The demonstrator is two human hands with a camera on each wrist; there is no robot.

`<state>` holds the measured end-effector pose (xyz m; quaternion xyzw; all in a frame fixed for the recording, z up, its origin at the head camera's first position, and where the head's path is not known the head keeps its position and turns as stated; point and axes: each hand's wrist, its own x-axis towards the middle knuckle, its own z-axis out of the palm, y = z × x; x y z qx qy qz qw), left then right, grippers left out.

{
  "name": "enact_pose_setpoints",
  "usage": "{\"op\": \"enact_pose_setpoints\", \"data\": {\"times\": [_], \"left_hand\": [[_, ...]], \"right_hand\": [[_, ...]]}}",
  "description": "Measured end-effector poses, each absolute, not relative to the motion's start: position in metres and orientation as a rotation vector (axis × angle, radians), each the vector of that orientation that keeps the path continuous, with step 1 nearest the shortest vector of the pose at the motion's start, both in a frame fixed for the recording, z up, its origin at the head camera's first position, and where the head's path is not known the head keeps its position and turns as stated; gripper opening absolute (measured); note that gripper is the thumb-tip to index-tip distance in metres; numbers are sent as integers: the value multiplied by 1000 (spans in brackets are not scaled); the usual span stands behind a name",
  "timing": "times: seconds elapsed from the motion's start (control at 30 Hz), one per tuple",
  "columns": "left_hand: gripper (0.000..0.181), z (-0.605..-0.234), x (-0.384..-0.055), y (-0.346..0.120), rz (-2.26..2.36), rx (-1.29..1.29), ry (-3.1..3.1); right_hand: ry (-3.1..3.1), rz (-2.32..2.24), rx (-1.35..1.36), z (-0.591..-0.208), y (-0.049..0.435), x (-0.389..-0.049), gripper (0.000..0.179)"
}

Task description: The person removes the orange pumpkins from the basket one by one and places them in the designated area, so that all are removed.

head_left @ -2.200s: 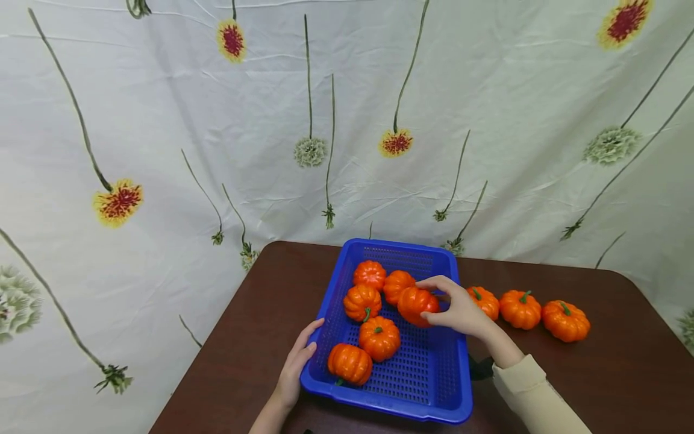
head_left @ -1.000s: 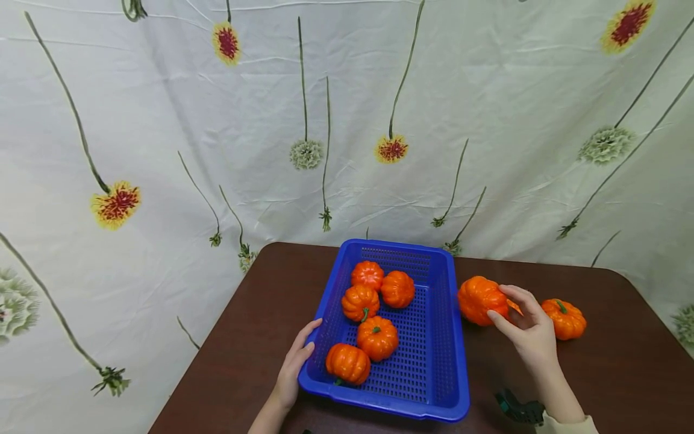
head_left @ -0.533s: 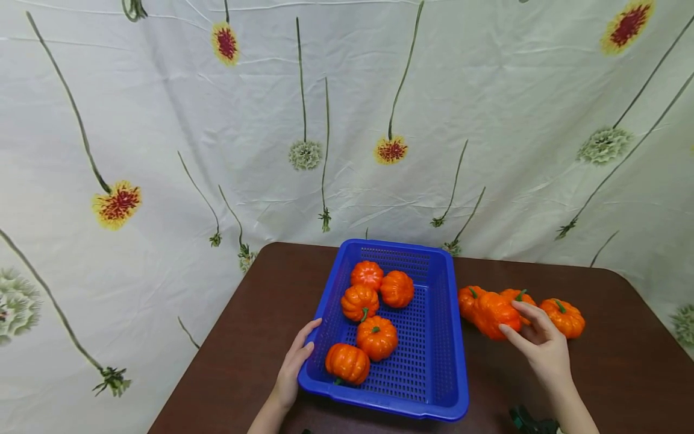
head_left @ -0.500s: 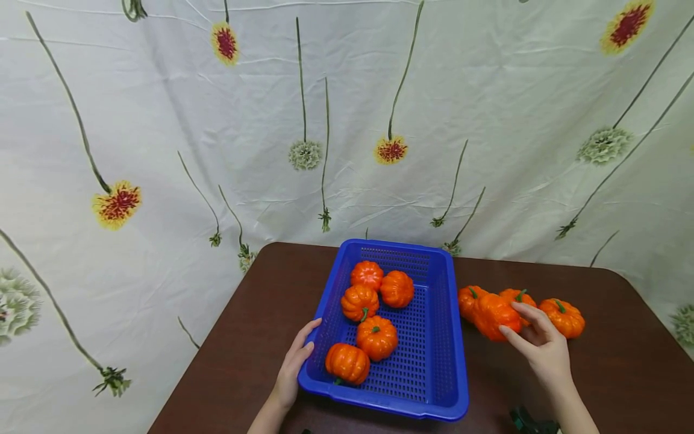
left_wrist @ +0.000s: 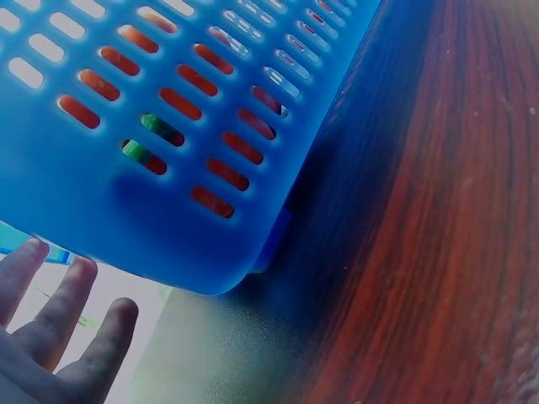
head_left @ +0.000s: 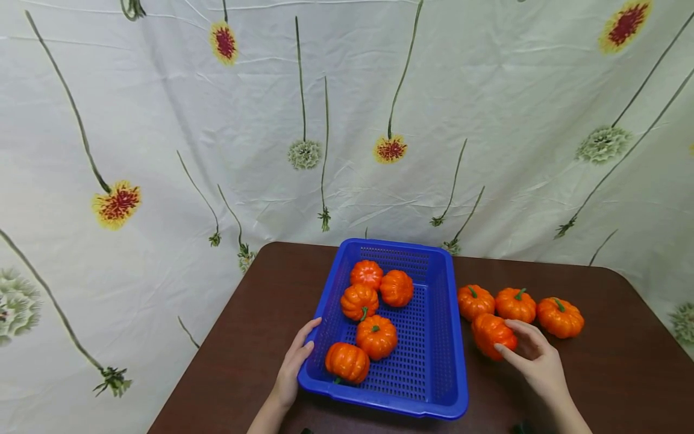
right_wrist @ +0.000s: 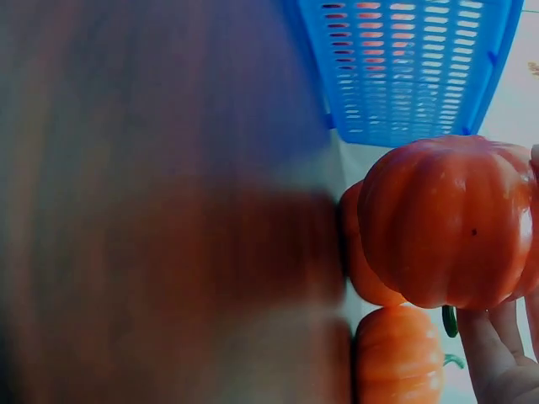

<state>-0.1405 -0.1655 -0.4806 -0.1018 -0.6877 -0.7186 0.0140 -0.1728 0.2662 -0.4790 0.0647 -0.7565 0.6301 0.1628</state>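
My right hand [head_left: 539, 361] holds an orange toy pumpkin [head_left: 490, 336] between thumb and fingers, right of the basket. In the right wrist view the held pumpkin [right_wrist: 450, 223] hangs above the tabletop, its green stem pointing toward the palm side. Just behind it, three pumpkins stand in a row: a left one [head_left: 475, 301], a middle one [head_left: 515, 304] and a right one [head_left: 561, 317]. My left hand [head_left: 290, 371] touches the left rim of a blue plastic basket [head_left: 428, 367] with fairly straight fingers. Several pumpkins lie in the basket, among them a front one [head_left: 347, 363].
The dark brown table [head_left: 260, 301] carries everything and ends at a white flowered cloth [head_left: 260, 120] behind. The basket's raised slotted wall [left_wrist: 168, 93] stands between the left hand and the pumpkins inside.
My right hand has lifted a pumpkin out of the basket, carried it right over the rim and lowered it toward the table in front of the row. The left hand has stayed at the rim.
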Motion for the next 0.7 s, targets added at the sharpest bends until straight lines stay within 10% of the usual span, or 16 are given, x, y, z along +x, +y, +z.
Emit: {"op": "enact_pose_setpoints", "data": {"times": [0.7], "left_hand": [[44,-483,-141,-167,-2238,-312,-2152]], "right_hand": [[-2246,1621,456,-494,268,-175,46]]}}
